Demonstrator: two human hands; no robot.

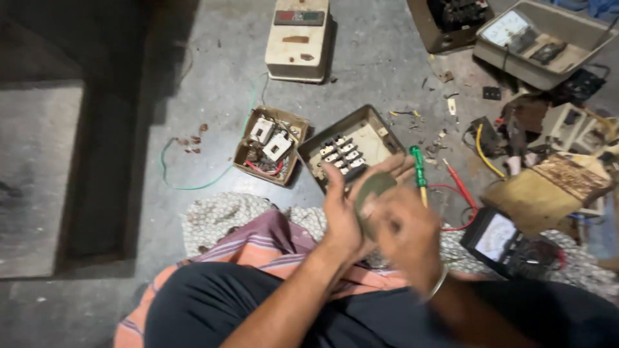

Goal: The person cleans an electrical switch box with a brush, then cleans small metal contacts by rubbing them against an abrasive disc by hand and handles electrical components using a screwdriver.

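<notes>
Person is sitting on the floor (193, 77). Left hand (345, 209) is cupping a small round greenish disc (374, 188), fingers curled around its edge, just above the lap. Right hand (406, 235) is pressing against the disc's near side; blurred, so its grip cannot be told. A green-handled screwdriver (420, 171) is lying just beyond the hands, untouched. Two open switch boxes (271, 145) (351, 151) are sitting on the floor ahead, innards exposed and wiring loose. A meter (496, 238) is resting at right. Judged: disc work mid-way, boxes not yet closed.
</notes>
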